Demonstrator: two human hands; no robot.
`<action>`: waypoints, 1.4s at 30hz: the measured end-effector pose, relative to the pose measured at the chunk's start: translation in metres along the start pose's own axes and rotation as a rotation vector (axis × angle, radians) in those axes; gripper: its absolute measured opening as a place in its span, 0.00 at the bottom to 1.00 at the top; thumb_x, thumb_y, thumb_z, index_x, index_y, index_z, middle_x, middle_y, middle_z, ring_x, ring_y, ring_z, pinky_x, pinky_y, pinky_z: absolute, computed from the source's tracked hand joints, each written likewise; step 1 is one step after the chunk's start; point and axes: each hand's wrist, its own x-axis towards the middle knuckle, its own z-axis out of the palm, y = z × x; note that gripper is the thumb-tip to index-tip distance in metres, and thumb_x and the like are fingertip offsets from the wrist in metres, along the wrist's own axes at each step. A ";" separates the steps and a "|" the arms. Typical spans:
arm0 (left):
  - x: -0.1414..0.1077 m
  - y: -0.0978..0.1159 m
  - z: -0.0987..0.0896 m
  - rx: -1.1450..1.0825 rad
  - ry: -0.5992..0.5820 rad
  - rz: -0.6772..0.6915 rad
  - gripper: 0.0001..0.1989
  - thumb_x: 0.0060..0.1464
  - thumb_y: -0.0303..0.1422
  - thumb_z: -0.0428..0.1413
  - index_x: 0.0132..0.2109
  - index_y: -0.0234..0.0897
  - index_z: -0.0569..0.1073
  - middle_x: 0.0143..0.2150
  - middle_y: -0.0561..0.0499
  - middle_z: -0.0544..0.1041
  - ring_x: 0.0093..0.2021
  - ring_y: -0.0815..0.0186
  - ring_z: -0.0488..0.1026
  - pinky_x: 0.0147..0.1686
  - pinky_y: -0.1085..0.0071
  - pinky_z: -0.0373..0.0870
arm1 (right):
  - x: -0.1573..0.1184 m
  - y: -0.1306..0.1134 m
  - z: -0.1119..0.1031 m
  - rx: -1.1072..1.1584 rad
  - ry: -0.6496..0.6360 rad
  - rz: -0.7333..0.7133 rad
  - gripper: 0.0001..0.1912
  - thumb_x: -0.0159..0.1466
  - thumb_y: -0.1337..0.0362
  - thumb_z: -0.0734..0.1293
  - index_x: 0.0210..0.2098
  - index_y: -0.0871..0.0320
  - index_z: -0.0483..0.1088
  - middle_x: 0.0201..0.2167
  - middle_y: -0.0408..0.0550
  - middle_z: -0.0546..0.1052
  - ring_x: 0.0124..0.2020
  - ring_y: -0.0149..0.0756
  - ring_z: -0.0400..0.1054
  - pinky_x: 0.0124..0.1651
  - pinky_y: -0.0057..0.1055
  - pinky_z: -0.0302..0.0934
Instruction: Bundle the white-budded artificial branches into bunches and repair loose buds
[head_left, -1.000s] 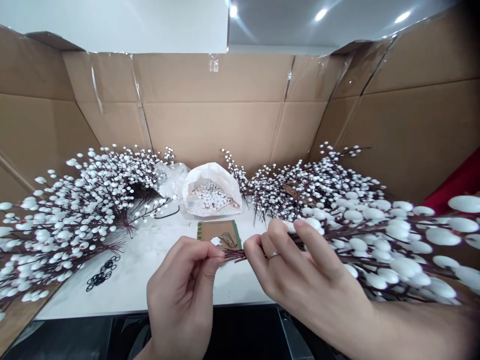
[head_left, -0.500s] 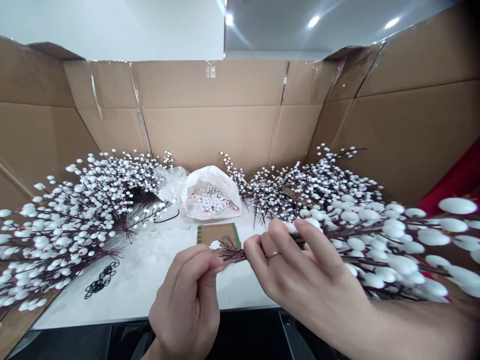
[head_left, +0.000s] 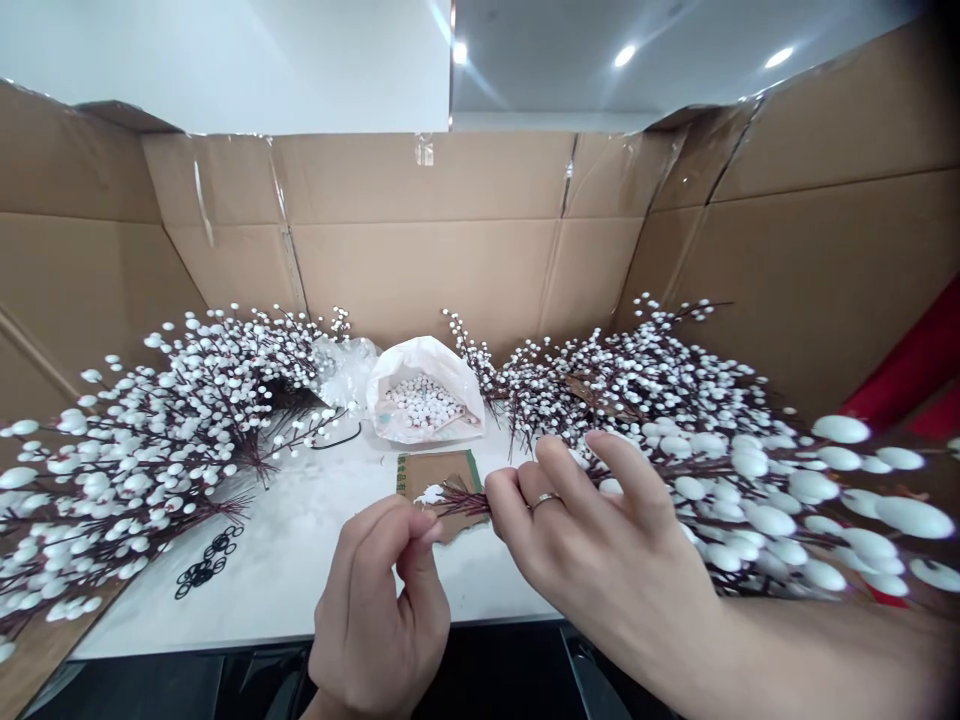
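My right hand [head_left: 592, 540], with a ring on one finger, is wrapped round a bundle of white berry branches [head_left: 772, 520]. Their berried ends fan out to the right, past my wrist. The thin dark red stems [head_left: 466, 502] poke out to the left of my fingers, over a cardboard piece. My left hand [head_left: 382, 595] is closed in a pinch close to the stem tips. Whatever lies between its thumb and forefinger is too small or hidden to make out.
A white bag [head_left: 427, 360] of loose white berries stands at the back, beside clear plastic [head_left: 341, 370]. Berry branches are heaped left [head_left: 202, 400] and right [head_left: 600, 375]. Black rings [head_left: 206, 565] lie front left; the cardboard piece [head_left: 427, 470] lies centrally. Cardboard walls [head_left: 420, 265] surround the table.
My left hand has shifted slightly to the right and down, its pinch now just off the stem tips. The bundle's berried ends have tilted a little lower in my right hand.
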 end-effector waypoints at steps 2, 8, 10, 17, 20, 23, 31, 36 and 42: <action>0.000 0.000 0.002 0.022 0.035 -0.009 0.06 0.56 0.23 0.54 0.38 0.38 0.70 0.29 0.54 0.74 0.28 0.70 0.73 0.27 0.74 0.68 | 0.002 -0.001 0.001 0.047 0.021 0.014 0.16 0.60 0.79 0.56 0.25 0.55 0.67 0.18 0.47 0.67 0.37 0.42 0.63 0.55 0.41 0.47; 0.002 0.000 0.003 0.040 0.061 -0.031 0.06 0.55 0.23 0.54 0.36 0.38 0.70 0.28 0.53 0.74 0.27 0.68 0.72 0.25 0.73 0.67 | 0.008 -0.005 0.005 -0.030 0.026 0.031 0.15 0.60 0.78 0.56 0.24 0.55 0.64 0.18 0.45 0.66 0.33 0.40 0.62 0.52 0.43 0.49; 0.002 0.002 0.004 0.040 0.054 -0.035 0.06 0.55 0.22 0.53 0.37 0.38 0.69 0.28 0.53 0.73 0.27 0.69 0.72 0.25 0.73 0.67 | 0.009 -0.008 0.007 -0.035 0.011 0.037 0.15 0.61 0.77 0.57 0.24 0.54 0.64 0.18 0.45 0.67 0.33 0.40 0.63 0.52 0.42 0.50; -0.004 0.011 0.012 0.046 0.034 -0.086 0.07 0.56 0.21 0.52 0.36 0.38 0.68 0.28 0.53 0.72 0.28 0.70 0.71 0.23 0.74 0.65 | 0.019 -0.017 0.011 -0.048 -0.001 0.061 0.13 0.61 0.76 0.58 0.25 0.54 0.64 0.20 0.46 0.69 0.36 0.41 0.63 0.52 0.40 0.49; -0.007 0.008 0.015 0.058 0.027 -0.073 0.06 0.56 0.21 0.53 0.36 0.37 0.68 0.29 0.53 0.72 0.29 0.70 0.71 0.26 0.75 0.66 | 0.023 -0.013 0.012 -0.032 -0.008 0.089 0.13 0.60 0.77 0.58 0.24 0.55 0.64 0.17 0.44 0.65 0.31 0.39 0.61 0.52 0.42 0.47; -0.010 0.001 0.017 0.076 0.016 -0.024 0.06 0.56 0.20 0.53 0.37 0.35 0.69 0.30 0.52 0.72 0.30 0.70 0.72 0.28 0.75 0.67 | 0.024 -0.006 0.012 0.095 -0.026 0.104 0.14 0.60 0.77 0.59 0.23 0.54 0.63 0.15 0.43 0.63 0.30 0.39 0.61 0.52 0.44 0.46; -0.005 -0.006 0.019 0.109 -0.034 0.104 0.05 0.56 0.21 0.53 0.39 0.33 0.69 0.32 0.50 0.74 0.34 0.70 0.74 0.33 0.77 0.68 | 0.023 0.009 0.014 0.504 -0.136 0.119 0.15 0.68 0.67 0.56 0.25 0.57 0.65 0.16 0.43 0.67 0.32 0.41 0.62 0.47 0.45 0.44; 0.001 -0.006 0.019 0.070 -0.099 0.118 0.05 0.57 0.22 0.53 0.41 0.34 0.69 0.33 0.49 0.75 0.35 0.69 0.74 0.35 0.76 0.69 | 0.025 0.018 0.009 0.985 -0.340 0.165 0.21 0.71 0.62 0.49 0.26 0.57 0.62 0.22 0.42 0.69 0.31 0.34 0.61 0.47 0.40 0.45; 0.004 -0.008 0.018 -0.024 -0.129 0.088 0.06 0.57 0.21 0.53 0.40 0.34 0.69 0.34 0.49 0.74 0.36 0.69 0.73 0.37 0.76 0.69 | 0.027 0.017 0.019 1.368 -0.429 0.215 0.20 0.72 0.59 0.50 0.29 0.57 0.64 0.27 0.40 0.73 0.33 0.31 0.63 0.47 0.36 0.46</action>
